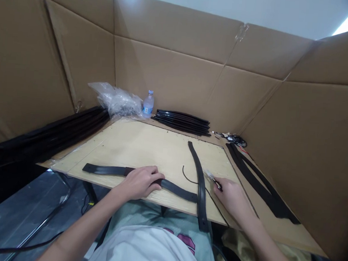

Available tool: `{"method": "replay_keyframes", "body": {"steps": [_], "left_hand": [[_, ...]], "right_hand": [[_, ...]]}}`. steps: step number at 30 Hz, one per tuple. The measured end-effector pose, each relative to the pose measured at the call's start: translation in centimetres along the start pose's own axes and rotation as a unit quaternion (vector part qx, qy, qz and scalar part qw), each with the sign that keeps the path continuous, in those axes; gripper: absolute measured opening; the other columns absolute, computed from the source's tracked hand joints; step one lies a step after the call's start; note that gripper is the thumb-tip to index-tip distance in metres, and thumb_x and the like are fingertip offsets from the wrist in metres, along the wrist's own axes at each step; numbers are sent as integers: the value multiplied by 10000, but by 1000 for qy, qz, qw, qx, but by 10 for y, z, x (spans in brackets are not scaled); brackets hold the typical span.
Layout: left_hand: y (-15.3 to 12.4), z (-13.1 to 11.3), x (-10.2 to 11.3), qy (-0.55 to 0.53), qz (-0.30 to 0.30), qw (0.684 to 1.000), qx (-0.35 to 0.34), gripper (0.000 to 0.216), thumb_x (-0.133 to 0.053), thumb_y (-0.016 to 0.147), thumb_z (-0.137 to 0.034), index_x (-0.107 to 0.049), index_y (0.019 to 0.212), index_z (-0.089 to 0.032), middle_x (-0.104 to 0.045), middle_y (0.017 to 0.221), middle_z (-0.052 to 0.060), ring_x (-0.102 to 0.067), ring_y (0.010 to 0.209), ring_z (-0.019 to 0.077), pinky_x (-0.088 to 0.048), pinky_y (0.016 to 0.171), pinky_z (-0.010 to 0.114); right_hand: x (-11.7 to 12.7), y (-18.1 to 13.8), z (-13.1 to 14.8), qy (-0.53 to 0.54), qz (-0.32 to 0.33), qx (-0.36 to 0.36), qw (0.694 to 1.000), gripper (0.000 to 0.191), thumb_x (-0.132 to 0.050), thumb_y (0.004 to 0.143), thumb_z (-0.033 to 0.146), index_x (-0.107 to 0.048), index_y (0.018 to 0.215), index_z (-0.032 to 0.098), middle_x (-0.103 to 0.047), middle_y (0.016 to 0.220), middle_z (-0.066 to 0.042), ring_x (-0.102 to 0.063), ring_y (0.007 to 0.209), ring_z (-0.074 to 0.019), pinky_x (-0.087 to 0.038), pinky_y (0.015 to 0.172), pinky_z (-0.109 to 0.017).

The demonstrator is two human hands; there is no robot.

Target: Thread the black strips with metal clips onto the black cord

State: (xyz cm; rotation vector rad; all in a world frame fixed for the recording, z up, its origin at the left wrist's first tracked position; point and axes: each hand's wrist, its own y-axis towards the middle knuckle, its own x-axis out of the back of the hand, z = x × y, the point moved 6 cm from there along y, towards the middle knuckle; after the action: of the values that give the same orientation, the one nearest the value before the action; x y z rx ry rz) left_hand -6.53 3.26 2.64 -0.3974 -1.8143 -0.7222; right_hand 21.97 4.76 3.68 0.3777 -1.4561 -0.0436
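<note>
A curved black strip (104,169) with a hole near its end lies crosswise on the board. My left hand (141,181) is closed over its middle, fingers bent around it and partly hiding it. My right hand (231,195) holds a small hand tool (215,181) with a pale, shiny tip and a dark handle; its exact kind is unclear. Between the hands, a second curved black strip (201,177) runs lengthwise and overhangs the front edge, touching the first strip's right end. A thin black cord (216,206) passes beneath it.
Behind the pale board (148,144) are a stack of black strips (182,122), a water bottle (148,104) and clear plastic bags (119,101). More dark strips (56,133) lie left. Two black pieces (257,185) and tangled cords (236,140) sit right. Cardboard walls (166,69) enclose the table.
</note>
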Motion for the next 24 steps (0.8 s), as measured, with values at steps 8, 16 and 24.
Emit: {"method": "replay_keyframes", "body": {"steps": [8,16,24], "left_hand": [[1,-1,-1,-11,-11,1000,-17,310,-444,903,-417,-584,1104,-227,-578,969,65,-567,896,194,-463,791,298],[-2,7,-5,-136,-62,987,-59,260,-499,894,-357,-684,947,-182,-602,992,81,-591,886,168,-488,820,292],[0,14,-9,-161,-76,984,-28,196,-587,839,-352,-641,838,-163,-620,928,80,-601,836,172,-497,763,288]], "right_hand": [[-19,-4,-14,-24,23,-33,999,239,-450,844,219,-657,953,169,-693,769,-104,-654,726,-230,-390,605,-271],[-19,-10,-14,-58,7,-50,997,221,-459,856,261,-648,934,177,-672,724,-104,-635,638,-227,-367,573,-280],[-3,-9,13,-66,-69,-34,995,153,-504,835,204,-632,907,160,-689,833,-134,-625,796,-288,-427,687,-368]]}}
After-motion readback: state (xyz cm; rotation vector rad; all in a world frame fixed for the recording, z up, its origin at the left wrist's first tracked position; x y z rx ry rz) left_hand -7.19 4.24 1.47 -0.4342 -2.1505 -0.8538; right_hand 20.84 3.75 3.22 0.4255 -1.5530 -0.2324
